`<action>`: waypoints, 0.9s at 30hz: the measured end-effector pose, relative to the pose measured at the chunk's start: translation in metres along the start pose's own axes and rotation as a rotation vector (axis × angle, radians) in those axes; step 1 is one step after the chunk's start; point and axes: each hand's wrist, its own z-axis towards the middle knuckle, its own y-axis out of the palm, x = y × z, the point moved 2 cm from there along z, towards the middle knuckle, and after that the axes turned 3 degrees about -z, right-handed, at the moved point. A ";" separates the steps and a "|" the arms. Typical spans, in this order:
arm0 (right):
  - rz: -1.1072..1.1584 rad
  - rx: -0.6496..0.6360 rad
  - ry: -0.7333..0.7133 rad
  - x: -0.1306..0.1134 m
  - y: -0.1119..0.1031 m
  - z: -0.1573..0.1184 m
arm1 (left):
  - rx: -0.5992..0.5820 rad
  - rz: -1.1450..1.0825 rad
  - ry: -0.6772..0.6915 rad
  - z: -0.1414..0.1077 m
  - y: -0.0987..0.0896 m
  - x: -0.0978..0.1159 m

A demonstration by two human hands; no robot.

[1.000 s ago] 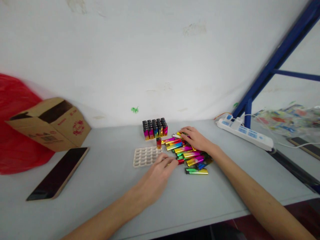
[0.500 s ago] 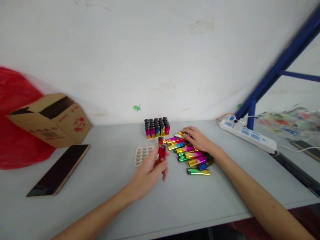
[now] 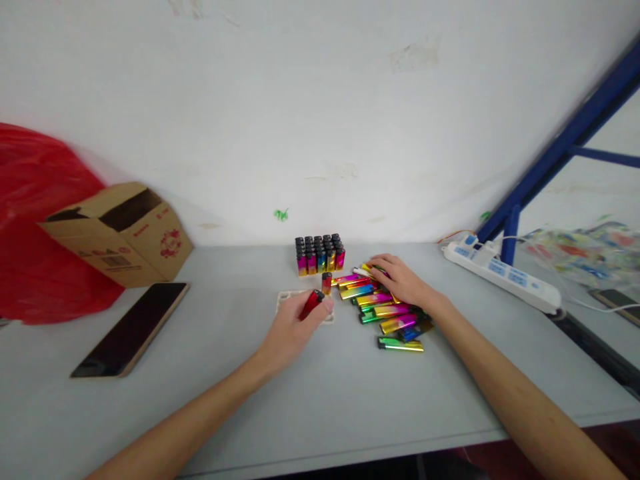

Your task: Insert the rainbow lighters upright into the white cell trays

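The left hand (image 3: 286,337) is clamped on a tilted red lighter (image 3: 312,304) over a pale tray (image 3: 283,295); a second lighter (image 3: 327,284) stands upright at the tray's far right corner. The right hand (image 3: 399,280) lies on a heap of shiny lighters (image 3: 395,325); whether it grips one, I cannot tell. Behind stands a tight block of lighters (image 3: 321,256). The smooth grey table (image 3: 325,407) runs to a straight front edge, a cardboard box (image 3: 150,250) left, a scuffed white wall (image 3: 300,127) behind.
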 end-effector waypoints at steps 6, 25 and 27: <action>-0.014 -0.018 0.000 0.000 0.000 0.000 | 0.112 0.148 0.053 0.007 -0.008 -0.002; -0.023 -0.016 -0.007 0.004 0.002 -0.001 | 0.058 -0.062 0.022 0.015 -0.021 -0.001; -0.018 -0.012 -0.006 0.003 0.002 -0.001 | 0.054 -0.152 -0.040 0.017 -0.021 -0.002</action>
